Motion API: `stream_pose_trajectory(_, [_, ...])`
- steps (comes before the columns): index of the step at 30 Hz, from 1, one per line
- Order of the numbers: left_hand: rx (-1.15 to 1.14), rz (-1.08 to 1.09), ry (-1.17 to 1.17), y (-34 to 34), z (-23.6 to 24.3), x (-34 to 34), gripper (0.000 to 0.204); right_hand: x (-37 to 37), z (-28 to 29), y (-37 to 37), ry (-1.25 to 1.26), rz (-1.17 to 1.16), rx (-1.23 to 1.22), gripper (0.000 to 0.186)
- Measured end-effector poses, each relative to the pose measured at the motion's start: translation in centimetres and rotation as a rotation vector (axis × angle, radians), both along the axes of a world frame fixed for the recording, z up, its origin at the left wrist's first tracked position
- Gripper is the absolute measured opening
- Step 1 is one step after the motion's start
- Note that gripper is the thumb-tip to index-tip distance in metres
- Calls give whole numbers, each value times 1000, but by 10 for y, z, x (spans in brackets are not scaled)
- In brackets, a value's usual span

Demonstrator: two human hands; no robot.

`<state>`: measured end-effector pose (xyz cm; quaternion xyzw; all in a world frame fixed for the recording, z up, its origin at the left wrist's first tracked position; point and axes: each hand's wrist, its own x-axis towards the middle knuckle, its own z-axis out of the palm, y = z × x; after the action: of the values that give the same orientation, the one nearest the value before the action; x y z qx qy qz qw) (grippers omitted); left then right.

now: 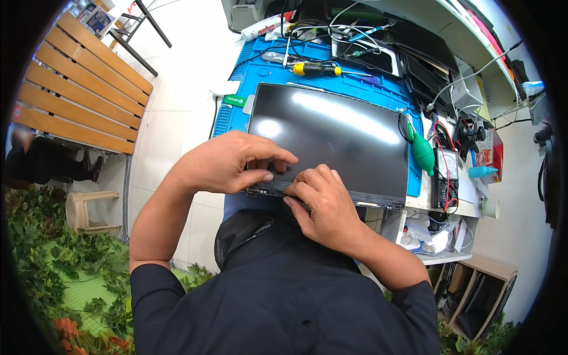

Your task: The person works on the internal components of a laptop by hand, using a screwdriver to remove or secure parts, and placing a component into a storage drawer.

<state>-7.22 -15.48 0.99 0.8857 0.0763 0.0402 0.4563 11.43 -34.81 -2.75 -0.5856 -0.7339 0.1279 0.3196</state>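
Observation:
A dark laptop screen [343, 142] lies face up before me, with bright light reflections across it. My left hand [242, 163] is bent over its near left corner, thumb and index finger apart and the other fingers curled behind. At the near edge, beside it, my right hand [322, 204] pinches the screen's rim between thumb and fingers. A narrow dark strip with small fittings runs along that edge between the hands. The fingertips partly hide what they touch there.
A blue work mat [260, 71] lies under the screen. Beyond it are a yellow-black screwdriver [316, 70] and tangled cables. To the right sit a green air blower bulb [422, 154], a multimeter [446, 168] with red leads and a light-blue bottle [482, 171]. A slatted wooden bench [89, 83] stands left.

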Motion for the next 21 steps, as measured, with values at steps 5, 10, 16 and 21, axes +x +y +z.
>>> stream_pose_trajectory(5, [-193, -24, 176, -9, 8, 7, 73, 4, 3, 3, -4, 43, -141, 28])
stream_pose_trajectory(10, [-73, -6, 182, -23, -3, 13, 72, 19, 22, -9, -91, -12, -105, 40])
stream_pose_trajectory(16, [72, -92, 110, -24, -12, 18, 29, 26, -6, -34, -150, -49, 47, 29])
stream_pose_trajectory(21, [23, -118, 55, -14, -21, 19, 17, 18, -15, -33, -94, -58, 148, 29])
